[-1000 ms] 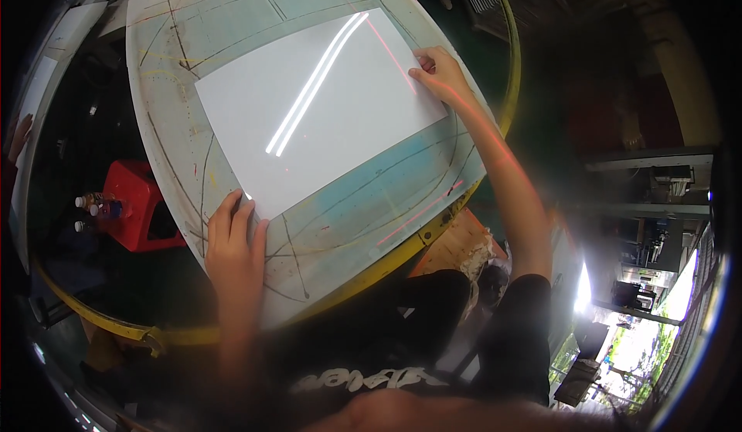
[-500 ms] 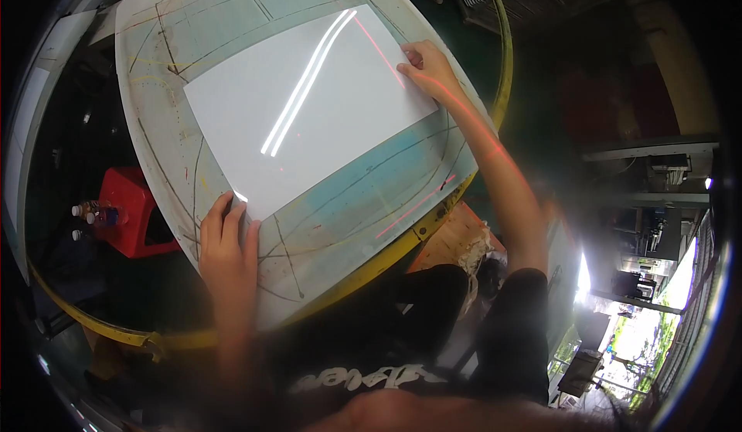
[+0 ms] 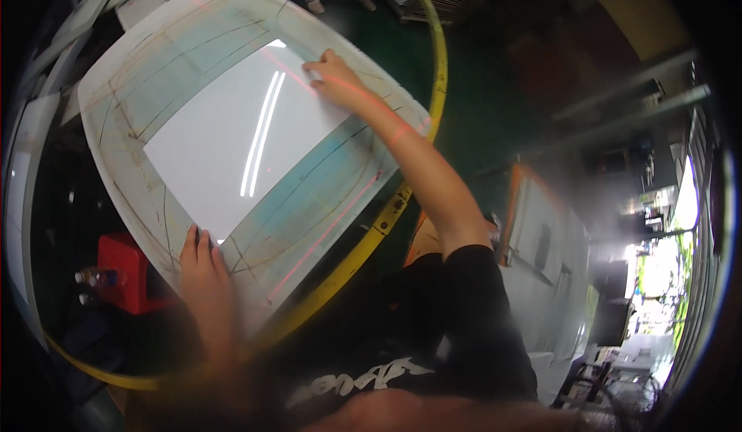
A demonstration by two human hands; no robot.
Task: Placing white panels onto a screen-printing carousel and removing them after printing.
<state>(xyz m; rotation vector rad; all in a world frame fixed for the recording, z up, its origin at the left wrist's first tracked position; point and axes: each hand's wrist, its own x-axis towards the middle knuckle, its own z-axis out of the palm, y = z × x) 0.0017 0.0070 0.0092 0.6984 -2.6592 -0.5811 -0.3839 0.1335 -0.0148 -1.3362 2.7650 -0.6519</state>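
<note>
A glossy white sheet (image 3: 224, 134) lies on a large pale board (image 3: 104, 127) with rounded corners and dark drawn lines. Two bright streaks of light reflect off the sheet. At its right edge, my right hand (image 3: 338, 84) has its fingers bent and drawn together, thumb and index on the sheet's edge; how firmly they grip cannot be told. By the sheet's near corner, my left hand (image 3: 205, 273) rests with its fingers stretched out and apart, the tips at the corner. Red laser lines cross the sheet, my right forearm and the board's near side.
A yellow curved rail (image 3: 371, 239) runs round the board. To the left stands a red stool (image 3: 127, 258), with bottles (image 3: 97, 277) beside it. Large pale panels (image 3: 541, 239) are at the right. Farther back, a person's feet (image 3: 340, 5) show on the green floor.
The view has turned, so board, sheet and hands appear farther left. Both hands keep about the same places at the sheet's edge and corner. The sheet shows no clear shift on the board.
</note>
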